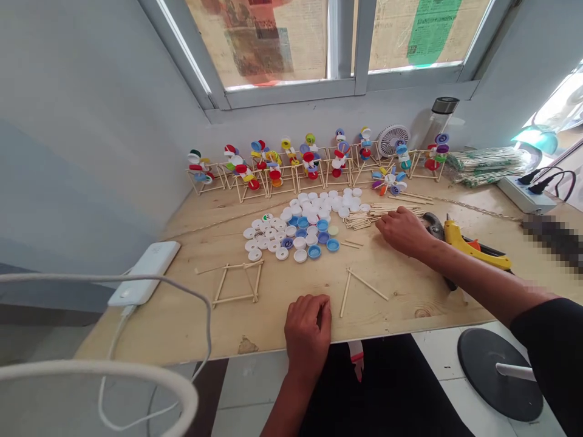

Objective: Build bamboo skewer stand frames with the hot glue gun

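My left hand [308, 325] rests at the table's front edge with its fingers curled in, and nothing shows in it. My right hand [401, 230] reaches to the pile of thin wooden sticks [362, 220], fingertips pressed together at its near side. Whether a stick is between those fingers is hidden. Two sticks joined at one end form an open V [348, 285] between my hands. Further left lies a square stick frame [237, 300]. White bottle caps [273, 233] and blue bottle caps [314, 251] are heaped mid-table.
Finished stick stands with coloured cap wheels [312, 164] line the back. A yellow glue gun [473, 246] and pliers [433, 224] lie by my right forearm. A power bank [144, 273] with a cable sits left. A power strip [526, 193], bagged sticks [489, 164] and a small fan [393, 141] stand right.
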A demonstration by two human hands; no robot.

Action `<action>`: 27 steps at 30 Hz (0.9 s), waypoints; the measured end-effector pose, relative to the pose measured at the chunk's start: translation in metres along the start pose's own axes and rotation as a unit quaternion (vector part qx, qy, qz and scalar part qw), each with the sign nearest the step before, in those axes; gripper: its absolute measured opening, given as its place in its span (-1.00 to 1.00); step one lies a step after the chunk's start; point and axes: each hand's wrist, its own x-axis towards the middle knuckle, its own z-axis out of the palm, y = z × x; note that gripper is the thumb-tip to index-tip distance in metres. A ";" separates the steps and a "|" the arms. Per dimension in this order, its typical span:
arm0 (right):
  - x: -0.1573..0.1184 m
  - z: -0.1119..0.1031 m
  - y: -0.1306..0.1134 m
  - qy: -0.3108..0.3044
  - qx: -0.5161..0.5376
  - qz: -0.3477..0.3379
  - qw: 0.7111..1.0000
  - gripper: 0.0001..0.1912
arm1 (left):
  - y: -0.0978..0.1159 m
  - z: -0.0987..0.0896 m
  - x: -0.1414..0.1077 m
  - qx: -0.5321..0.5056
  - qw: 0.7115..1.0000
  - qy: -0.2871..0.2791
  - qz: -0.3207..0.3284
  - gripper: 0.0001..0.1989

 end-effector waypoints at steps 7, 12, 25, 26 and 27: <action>-0.019 -0.034 -0.031 0.136 0.120 0.030 0.983 -0.81 | 0.000 0.000 0.000 -0.008 1.000 -0.003 -0.002 -0.83; -0.041 -0.038 -0.046 0.167 0.246 0.025 0.955 -0.86 | 0.005 -0.009 0.002 -0.072 0.997 -0.018 -0.038 -0.86; -0.087 -0.080 -0.085 0.189 0.552 0.129 0.802 -0.93 | 0.084 -0.014 0.024 -0.279 0.953 -0.105 -0.054 -0.83; -0.088 -0.076 -0.087 0.184 0.575 0.140 0.785 -0.94 | 0.085 -0.015 0.022 -0.272 0.953 -0.115 -0.064 -0.81; -0.089 -0.073 -0.089 0.180 0.595 0.151 0.769 -0.95 | 0.086 -0.017 0.019 -0.265 0.953 -0.128 -0.075 -0.79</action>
